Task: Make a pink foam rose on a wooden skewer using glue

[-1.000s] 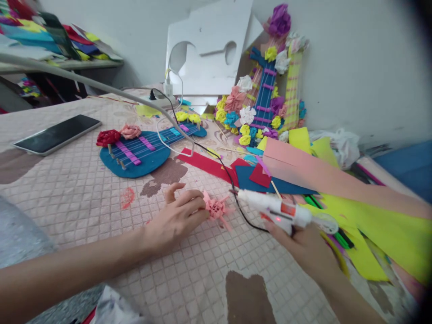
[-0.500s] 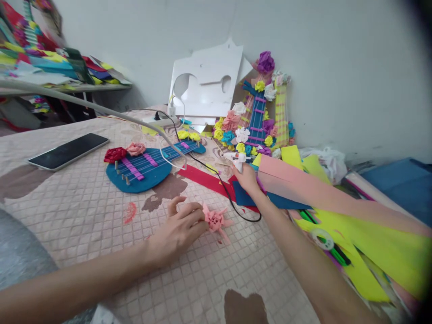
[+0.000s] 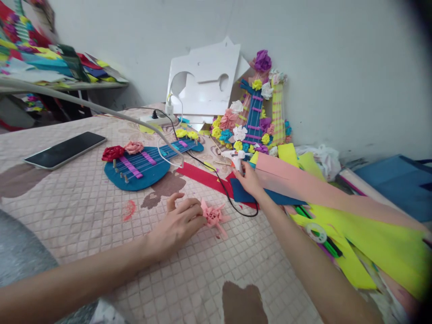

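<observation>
A pink crepe-paper flower (image 3: 213,217) with strips spread around it lies on the quilted cloth. My left hand (image 3: 182,222) is palm down, its bent fingers closed at the flower's left edge; one finger sticks up and the thumb is hidden. Farther back, my right hand (image 3: 249,180) is wrapped around the handle of a white glue gun (image 3: 235,154), whose nozzle points right. Behind my left hand lies a blue toy guitar (image 3: 143,168) with purple strips, strings and paper flowers. A red strip (image 3: 204,179) and a blue piece (image 3: 243,191) lie beside my right forearm.
A phone (image 3: 65,150) lies at left. A black cord (image 3: 232,202) loops between my hands, and a white cable (image 3: 111,110) crosses at left. Flower-covered guitars (image 3: 254,117) lean on the wall. Yellow and pink sheets (image 3: 374,234), a tape roll (image 3: 316,233) and cutters are at right.
The view has shifted slightly. My right hand still grips the glue gun, with more of its handle showing. My left hand stays at the pink flower.
</observation>
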{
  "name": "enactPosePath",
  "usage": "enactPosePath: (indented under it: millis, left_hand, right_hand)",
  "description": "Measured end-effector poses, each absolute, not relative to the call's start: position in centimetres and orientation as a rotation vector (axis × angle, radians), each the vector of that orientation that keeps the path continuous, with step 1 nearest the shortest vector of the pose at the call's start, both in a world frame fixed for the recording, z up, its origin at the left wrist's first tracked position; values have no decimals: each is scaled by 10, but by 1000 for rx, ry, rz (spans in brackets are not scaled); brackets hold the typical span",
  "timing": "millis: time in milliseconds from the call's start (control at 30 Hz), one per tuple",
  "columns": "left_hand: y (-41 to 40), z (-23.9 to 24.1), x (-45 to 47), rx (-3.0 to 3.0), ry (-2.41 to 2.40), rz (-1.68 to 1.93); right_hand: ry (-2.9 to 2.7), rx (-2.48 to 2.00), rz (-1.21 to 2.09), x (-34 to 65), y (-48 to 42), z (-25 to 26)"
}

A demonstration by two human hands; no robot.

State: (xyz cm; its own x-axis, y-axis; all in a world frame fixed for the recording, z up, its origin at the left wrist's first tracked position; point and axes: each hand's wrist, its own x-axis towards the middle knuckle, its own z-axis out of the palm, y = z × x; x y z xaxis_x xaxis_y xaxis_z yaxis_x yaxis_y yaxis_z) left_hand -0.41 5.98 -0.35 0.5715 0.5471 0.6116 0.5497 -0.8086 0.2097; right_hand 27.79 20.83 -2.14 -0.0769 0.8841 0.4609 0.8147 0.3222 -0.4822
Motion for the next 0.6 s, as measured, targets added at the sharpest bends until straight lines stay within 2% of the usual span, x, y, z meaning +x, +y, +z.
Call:
enactPosePath:
  millis: [600]
  left_hand:
    - [59, -1, -4, -2807, -990, -1082]
  right_hand:
    - [-1870, -1525, -6, 265, 223, -25]
